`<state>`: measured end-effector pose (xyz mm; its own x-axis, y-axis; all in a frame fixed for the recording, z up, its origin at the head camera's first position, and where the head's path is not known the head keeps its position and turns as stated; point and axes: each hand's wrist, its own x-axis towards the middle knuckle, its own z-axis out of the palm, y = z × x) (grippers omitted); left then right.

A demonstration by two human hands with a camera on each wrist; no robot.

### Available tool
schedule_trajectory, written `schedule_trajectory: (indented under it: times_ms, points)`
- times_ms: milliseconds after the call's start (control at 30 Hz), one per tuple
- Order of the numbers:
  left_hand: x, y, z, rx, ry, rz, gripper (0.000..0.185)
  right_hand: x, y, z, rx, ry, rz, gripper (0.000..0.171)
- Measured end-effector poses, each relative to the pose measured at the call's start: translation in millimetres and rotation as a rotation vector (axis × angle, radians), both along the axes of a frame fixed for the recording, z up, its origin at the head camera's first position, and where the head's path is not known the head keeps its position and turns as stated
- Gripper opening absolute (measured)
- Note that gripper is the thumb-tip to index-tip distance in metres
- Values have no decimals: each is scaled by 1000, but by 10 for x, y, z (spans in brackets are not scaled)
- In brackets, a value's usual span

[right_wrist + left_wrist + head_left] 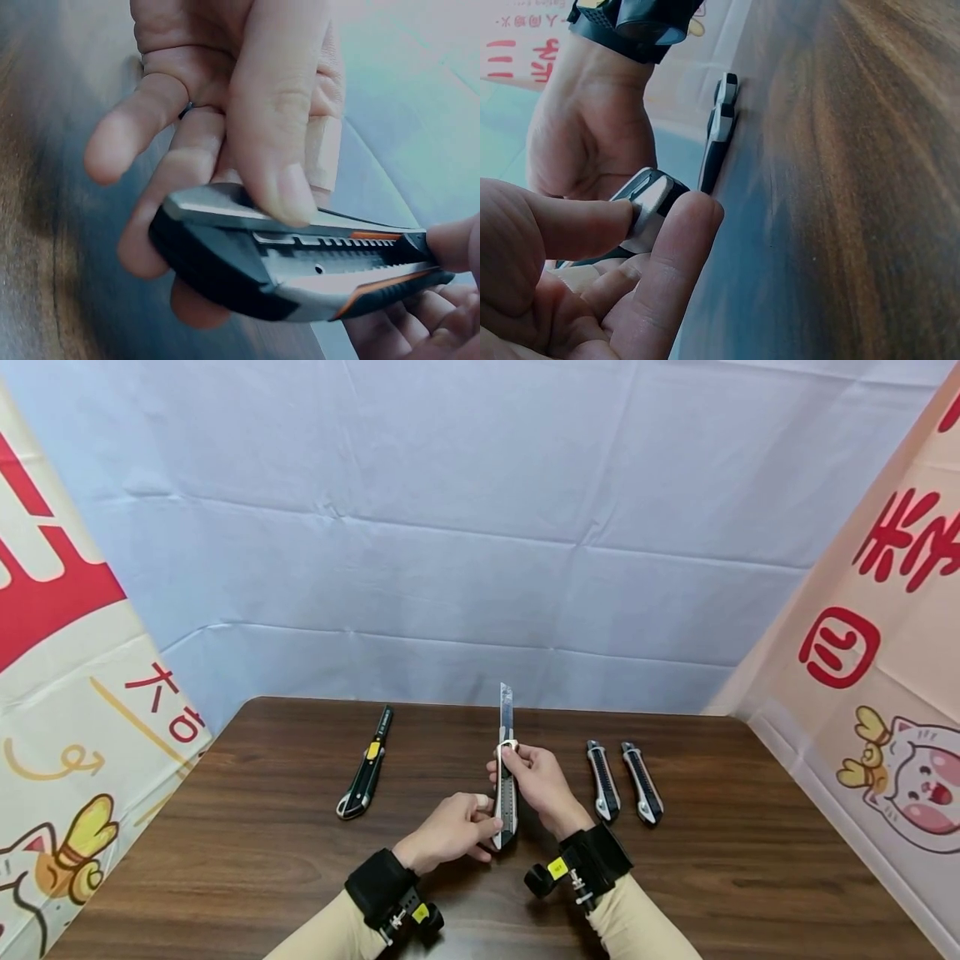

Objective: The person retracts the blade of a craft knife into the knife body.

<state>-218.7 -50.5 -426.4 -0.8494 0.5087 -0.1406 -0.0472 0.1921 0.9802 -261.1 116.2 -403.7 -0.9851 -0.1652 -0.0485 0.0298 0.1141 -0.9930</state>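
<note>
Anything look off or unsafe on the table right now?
Yes: the utility knife held by both hands has its blade extended and bare, pointing away. The left hand pinches its rear end; the right hand grips the front. The other three knives lie flat, untouched.

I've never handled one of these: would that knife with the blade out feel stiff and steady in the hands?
Probably stiff: the knife stays straight while the left hand grips its end. The thin blade may flex or snap. The ridged body likely resists slipping under the right hand.
</note>
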Motion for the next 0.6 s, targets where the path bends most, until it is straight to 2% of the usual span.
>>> schedule_trajectory:
  times_ms: [600]
  points:
    - [3,-1,3,17,-18,-2,32,1,32,18,18,-17,38,32]
